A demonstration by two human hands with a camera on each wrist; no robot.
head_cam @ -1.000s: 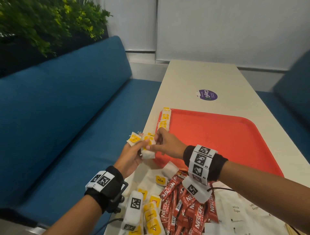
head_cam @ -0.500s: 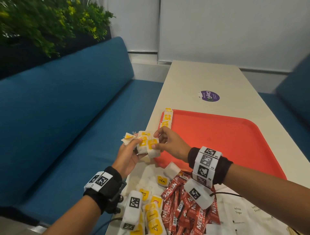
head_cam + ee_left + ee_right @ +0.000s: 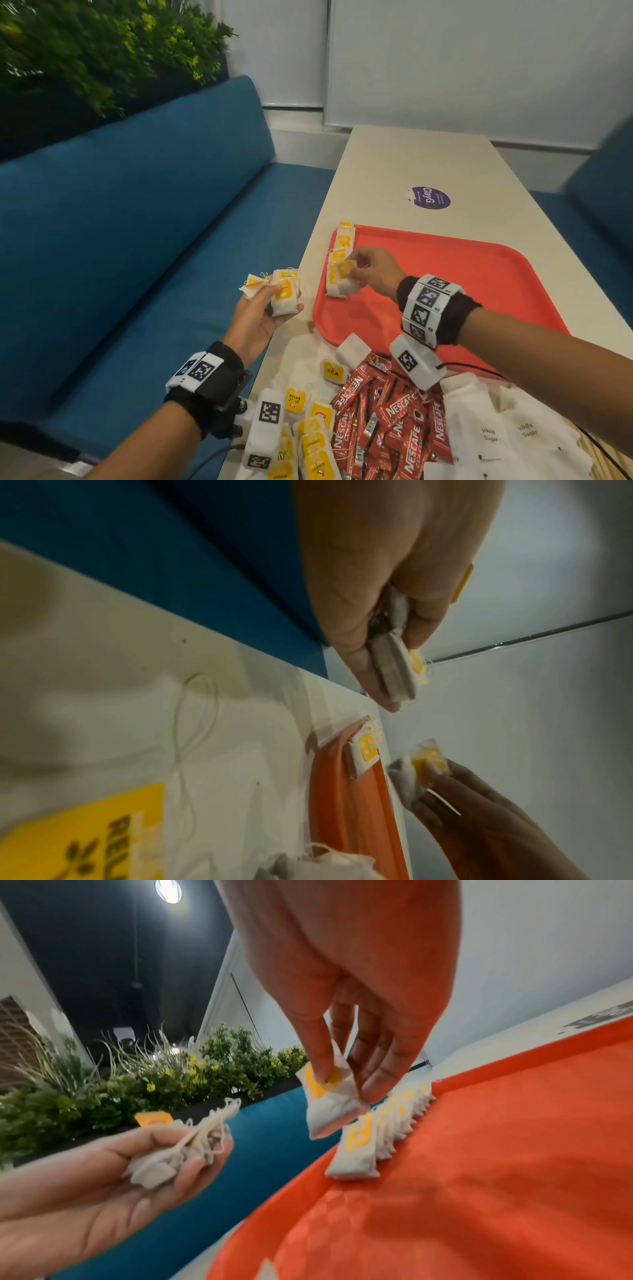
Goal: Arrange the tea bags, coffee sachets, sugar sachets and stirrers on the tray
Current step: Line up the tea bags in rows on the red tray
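Observation:
A red tray [image 3: 445, 274] lies on the cream table [image 3: 411, 161]. A row of tea bags [image 3: 342, 240] with yellow tags lines its left edge, also visible as the row of tea bags [image 3: 390, 1123] in the right wrist view. My right hand [image 3: 352, 270] pinches one tea bag [image 3: 329, 1104] just above the near end of that row. My left hand [image 3: 274, 294] hovers left of the tray, off the table edge, gripping a small bunch of tea bags [image 3: 284, 296], seen edge-on as the bunch [image 3: 397, 669] in the left wrist view.
Near me on the table lie loose tea bags [image 3: 308, 442], a heap of red Nescafe coffee sachets [image 3: 387, 421] and white sugar sachets [image 3: 496, 435]. A purple sticker [image 3: 431, 197] sits beyond the tray. A blue bench [image 3: 137, 240] runs along the left, with plants [image 3: 96, 51] behind.
My right hand took one tea bag from the left hand's bunch and carried it right, over the tray's left edge. The left hand stayed roughly in place.

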